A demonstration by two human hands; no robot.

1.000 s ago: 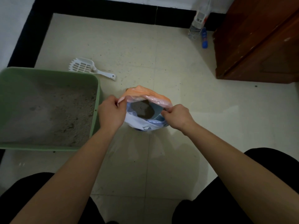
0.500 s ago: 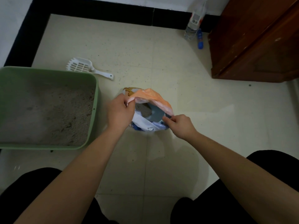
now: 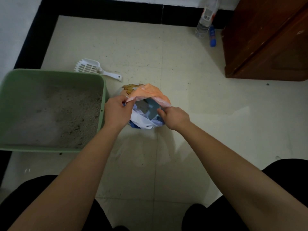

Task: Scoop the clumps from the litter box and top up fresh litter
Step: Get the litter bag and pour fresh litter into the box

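One brown wooden cabinet far right; one green plastic litter box of grey litter at left; one orange-and-white plastic bag just beside its right wall, two hands pinching its mouth apart: left hand, right hand; one white slotted plastic scoop behind the box; cream tile floor lies open right of the bag.

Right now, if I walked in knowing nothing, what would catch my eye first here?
The left hand and right hand meet mid-floor, each gripping the rim of an orange bag with grey litter showing inside. To its left sits a green litter box, and a white scoop lies on the tiles just beyond the box's far right corner.
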